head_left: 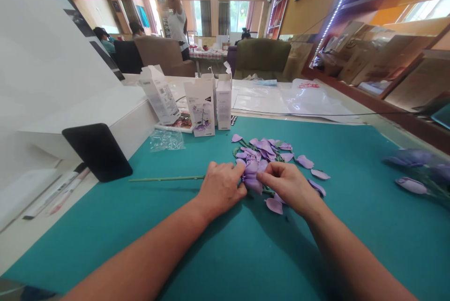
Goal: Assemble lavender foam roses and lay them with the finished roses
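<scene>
A purple artificial flower (251,182) lies on its side over the teal mat, its thin green stem (168,179) pointing left. My left hand (222,184) is closed round the stem just below the bloom. At the flower's right side, my right hand (288,183) pinches a petal between thumb and forefinger; the exact contact is partly hidden by the fingers. Behind the bloom is a heap of loose purple petals (265,147) with green pieces among them. Single petals, such as a pale one (274,206), lie near my right hand.
White cartons (200,111) stand at the back, with a crumpled clear bag (167,140) before them. A black tablet-like panel (98,151) leans at left. More purple flowers (415,184) lie at right on the teal mat (218,254). People are in the background.
</scene>
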{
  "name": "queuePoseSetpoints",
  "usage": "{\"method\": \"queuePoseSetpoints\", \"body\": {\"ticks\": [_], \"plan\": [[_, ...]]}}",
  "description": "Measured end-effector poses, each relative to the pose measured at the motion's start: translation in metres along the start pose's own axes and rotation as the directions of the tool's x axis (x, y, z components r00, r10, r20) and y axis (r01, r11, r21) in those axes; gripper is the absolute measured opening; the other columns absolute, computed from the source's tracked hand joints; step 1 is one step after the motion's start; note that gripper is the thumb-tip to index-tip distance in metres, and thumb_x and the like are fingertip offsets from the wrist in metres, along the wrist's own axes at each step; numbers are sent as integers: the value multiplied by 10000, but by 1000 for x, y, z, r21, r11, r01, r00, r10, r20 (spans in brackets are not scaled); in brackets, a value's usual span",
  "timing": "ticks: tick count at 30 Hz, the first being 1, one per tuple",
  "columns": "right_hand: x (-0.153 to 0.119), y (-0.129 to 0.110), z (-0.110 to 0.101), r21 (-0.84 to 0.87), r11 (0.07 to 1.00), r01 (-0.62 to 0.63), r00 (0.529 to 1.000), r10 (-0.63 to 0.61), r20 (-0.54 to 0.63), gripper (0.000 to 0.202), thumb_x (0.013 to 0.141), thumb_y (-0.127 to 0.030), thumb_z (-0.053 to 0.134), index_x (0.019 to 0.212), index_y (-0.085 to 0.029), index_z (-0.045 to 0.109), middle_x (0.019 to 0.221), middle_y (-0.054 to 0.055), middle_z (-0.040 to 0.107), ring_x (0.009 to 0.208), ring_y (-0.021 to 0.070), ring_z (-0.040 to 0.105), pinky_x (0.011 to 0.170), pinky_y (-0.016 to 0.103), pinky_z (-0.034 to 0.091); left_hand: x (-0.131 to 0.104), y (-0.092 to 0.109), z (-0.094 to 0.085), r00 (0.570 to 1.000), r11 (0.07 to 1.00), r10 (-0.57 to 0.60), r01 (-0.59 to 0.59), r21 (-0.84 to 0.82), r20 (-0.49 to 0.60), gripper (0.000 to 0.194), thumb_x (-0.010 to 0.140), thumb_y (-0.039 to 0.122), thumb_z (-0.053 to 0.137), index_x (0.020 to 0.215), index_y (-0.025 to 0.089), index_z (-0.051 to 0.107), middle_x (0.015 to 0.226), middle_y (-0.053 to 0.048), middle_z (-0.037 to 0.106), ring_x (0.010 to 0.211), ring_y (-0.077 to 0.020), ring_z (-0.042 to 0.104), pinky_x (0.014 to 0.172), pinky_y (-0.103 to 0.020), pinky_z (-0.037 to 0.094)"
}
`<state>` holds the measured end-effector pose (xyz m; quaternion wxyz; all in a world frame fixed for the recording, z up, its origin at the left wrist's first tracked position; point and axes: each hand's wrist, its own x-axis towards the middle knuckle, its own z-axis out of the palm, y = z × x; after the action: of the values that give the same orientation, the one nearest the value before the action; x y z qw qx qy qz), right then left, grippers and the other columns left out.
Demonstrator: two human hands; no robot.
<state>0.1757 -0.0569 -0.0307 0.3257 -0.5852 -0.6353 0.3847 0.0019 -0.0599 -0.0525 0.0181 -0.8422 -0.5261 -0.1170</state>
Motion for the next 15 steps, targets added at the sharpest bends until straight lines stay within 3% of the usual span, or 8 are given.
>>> {"method": "queuePoseSetpoints", "body": {"ticks": [15], "plan": [[-1, -1, 7, 28, 999, -20, 999, 21, -39, 307, 625, -465, 581, 503, -202, 479, 477, -36, 434, 472, 97, 364, 440, 234, 269, -1, 0, 0, 1000, 1000, 0, 0, 7, 2, 178, 803, 258, 451, 939, 196, 547, 849, -61, 666, 812, -251, 600, 695, -373, 301]]}}
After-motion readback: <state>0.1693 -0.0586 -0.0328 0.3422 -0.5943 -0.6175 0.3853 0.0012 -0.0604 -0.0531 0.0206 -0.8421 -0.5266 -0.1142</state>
